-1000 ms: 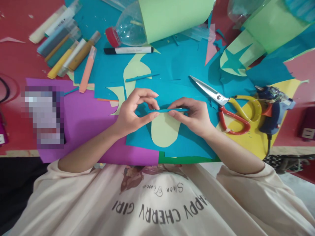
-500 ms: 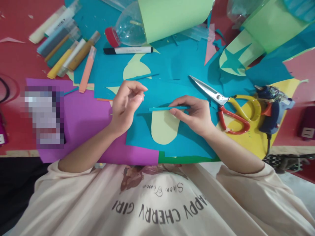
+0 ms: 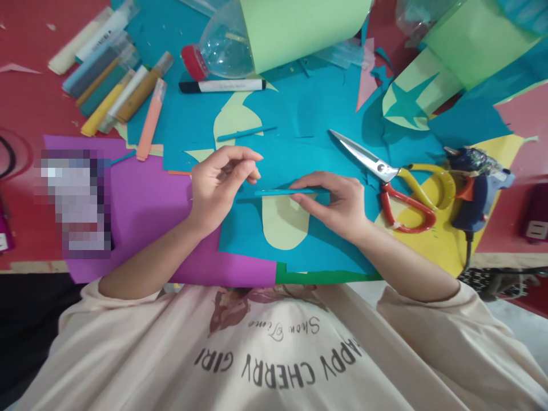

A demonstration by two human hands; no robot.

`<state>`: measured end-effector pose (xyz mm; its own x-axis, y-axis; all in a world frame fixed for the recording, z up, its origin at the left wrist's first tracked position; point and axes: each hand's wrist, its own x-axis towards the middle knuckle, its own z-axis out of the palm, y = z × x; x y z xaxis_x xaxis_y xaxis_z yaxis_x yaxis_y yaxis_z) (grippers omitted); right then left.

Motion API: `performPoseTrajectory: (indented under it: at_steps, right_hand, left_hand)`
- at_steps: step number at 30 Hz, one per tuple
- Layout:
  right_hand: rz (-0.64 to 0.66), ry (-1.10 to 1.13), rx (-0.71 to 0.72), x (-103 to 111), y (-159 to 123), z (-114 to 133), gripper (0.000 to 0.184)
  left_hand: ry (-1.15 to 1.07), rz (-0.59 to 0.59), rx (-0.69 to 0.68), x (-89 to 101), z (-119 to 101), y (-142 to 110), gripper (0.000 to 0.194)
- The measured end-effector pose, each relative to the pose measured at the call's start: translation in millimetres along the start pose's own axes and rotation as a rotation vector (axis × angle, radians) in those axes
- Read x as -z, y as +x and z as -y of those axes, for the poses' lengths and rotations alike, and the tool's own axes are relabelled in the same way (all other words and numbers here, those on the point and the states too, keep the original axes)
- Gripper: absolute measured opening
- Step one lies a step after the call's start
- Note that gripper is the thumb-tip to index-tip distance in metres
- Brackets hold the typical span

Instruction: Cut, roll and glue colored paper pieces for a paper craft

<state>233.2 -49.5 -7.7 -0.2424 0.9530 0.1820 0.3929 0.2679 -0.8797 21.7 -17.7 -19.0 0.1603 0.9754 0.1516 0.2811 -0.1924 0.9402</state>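
A thin blue paper strip [image 3: 274, 192], looking folded or rolled, is pinched between the thumb and fingers of my right hand [image 3: 338, 200]. It lies level along the straight top edge of a pale green paper piece [image 3: 286, 222] with a rounded bottom. My left hand [image 3: 222, 185] hovers to the left of the strip's free end, apart from it. Its fingers are loosely curled, with a small gap between thumb and forefinger and nothing visible in them. Above it, a second blue strip [image 3: 246, 134] rests across a pale green paper scrap [image 3: 237, 117].
Scissors [image 3: 381, 169] with red and yellow handles lie right of my right hand, beside a blue glue gun [image 3: 482, 200]. A capped bottle [image 3: 226, 45], a black-and-white marker [image 3: 226, 85] and several coloured markers [image 3: 115, 74] lie farther back. Purple paper [image 3: 145, 217] spreads at left.
My left hand has dipped slightly and its thumb and fingers have drawn closer together. My right hand and the strip have shifted a little left and down.
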Motion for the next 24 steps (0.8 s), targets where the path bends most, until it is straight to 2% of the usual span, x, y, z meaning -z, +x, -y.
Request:
performPoseTrajectory:
  at_steps: [3,5,7,9,15,19,24]
  right_hand:
    - [-0.006,0.018,-0.005,-1.1,0.0,-0.8,0.013]
    - [0.006,0.023,-0.028,-1.8,-0.2,-1.2,0.013]
    - [0.023,0.027,-0.057,-2.3,-0.4,-1.5,0.015]
    - [0.031,0.040,-0.074,-2.6,-0.5,-1.9,0.017]
    - [-0.019,0.131,-0.114,-2.5,0.9,-3.9,0.025]
    - [-0.052,0.163,-0.135,-2.2,2.1,-3.7,0.021]
    - [-0.073,0.247,-0.087,-2.4,2.5,-3.5,0.013]
  left_hand:
    - [-0.027,0.044,-0.076,0.4,-2.3,-1.4,0.039]
    - [-0.006,0.155,-0.121,1.1,-5.3,-2.4,0.043]
    - [0.058,0.272,-0.140,1.6,-8.2,-3.3,0.038]
    - [0.129,0.325,-0.152,1.5,-9.7,-4.1,0.030]
    - [0.193,0.236,-0.143,2.2,-9.2,-3.6,0.021]
    - [0.169,0.191,-0.176,2.9,-9.4,-2.3,0.015]
    - [0.119,0.164,-0.234,2.3,-8.7,-2.0,0.009]
